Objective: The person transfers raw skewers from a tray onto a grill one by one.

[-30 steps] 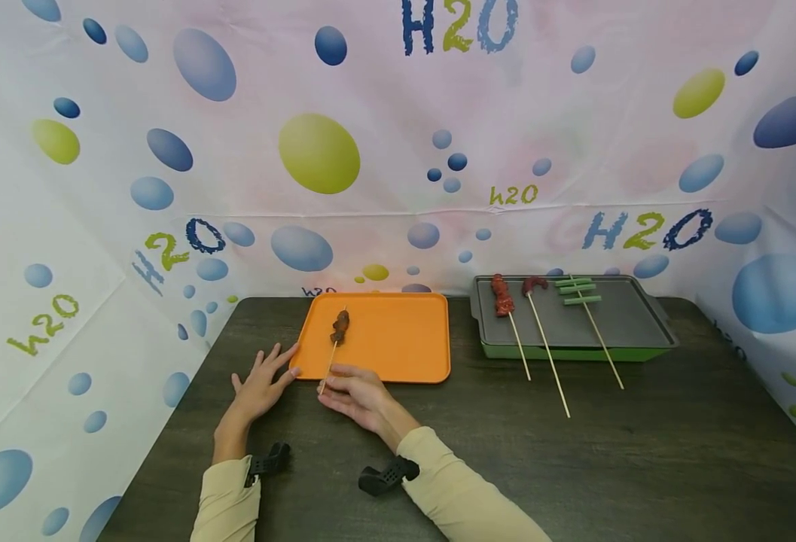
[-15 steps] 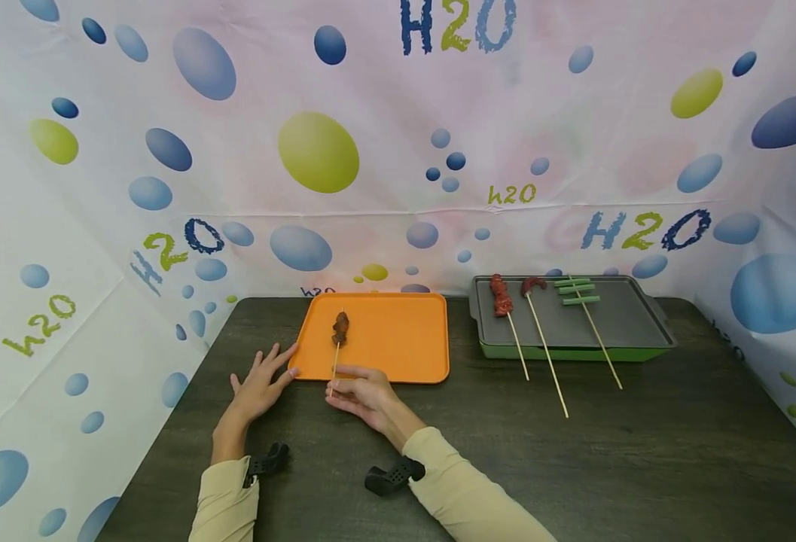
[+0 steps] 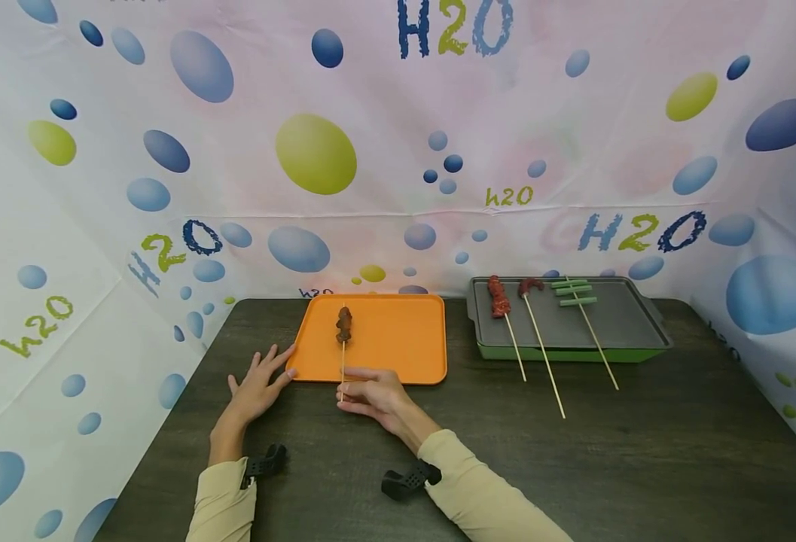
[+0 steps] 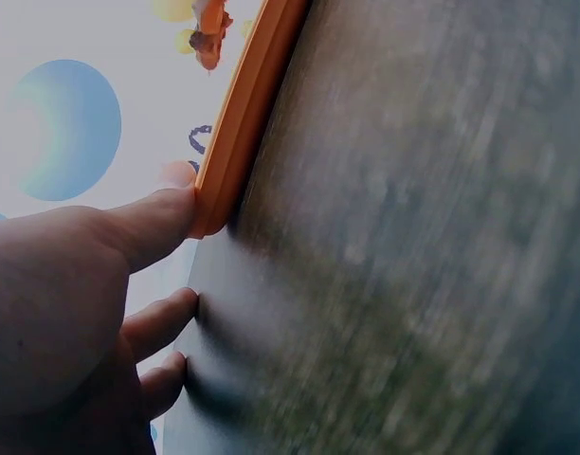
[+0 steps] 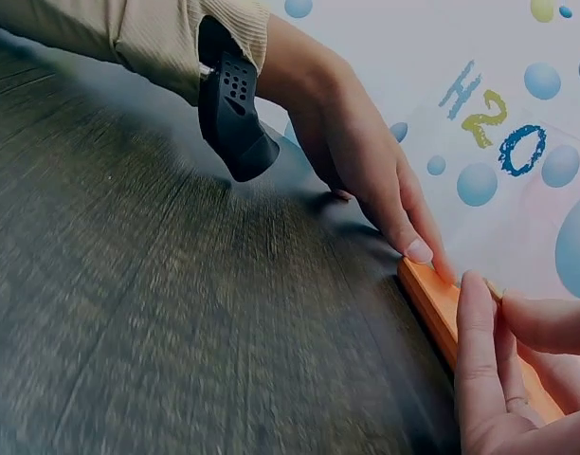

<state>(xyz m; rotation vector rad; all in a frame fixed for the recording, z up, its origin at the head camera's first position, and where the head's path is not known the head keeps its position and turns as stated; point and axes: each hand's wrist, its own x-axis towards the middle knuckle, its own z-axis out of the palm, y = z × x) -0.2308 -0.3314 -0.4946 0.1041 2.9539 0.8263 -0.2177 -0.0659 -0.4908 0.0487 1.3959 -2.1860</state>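
Note:
My right hand [image 3: 379, 397] pinches the lower end of a wooden skewer stick between thumb and fingers, at the near edge of the orange tray [image 3: 401, 339]. Brown meat pieces [image 3: 344, 325] on that skewer are over the tray's left part. In the right wrist view the stick's end [image 5: 494, 290] pokes out between the fingertips. My left hand [image 3: 257, 391] lies with spread fingers at the tray's left front corner. Seen from the left wrist, its thumb [image 4: 157, 223] touches the tray's corner, and other fingertips rest on the table.
To the right stands a grey-topped grill [image 3: 624, 324] with a green base. On it lie a red meat skewer [image 3: 498, 296], a skewer with a curled red piece [image 3: 529, 286] and a green vegetable skewer [image 3: 574, 292], their sticks jutting over the front. A patterned sheet [image 3: 398, 150] hangs behind the dark table [image 3: 506, 452].
My right hand has shifted slightly right with the brown meat skewer, whose stick has swung from slanted to nearly straight. My left hand stays at the tray's corner.

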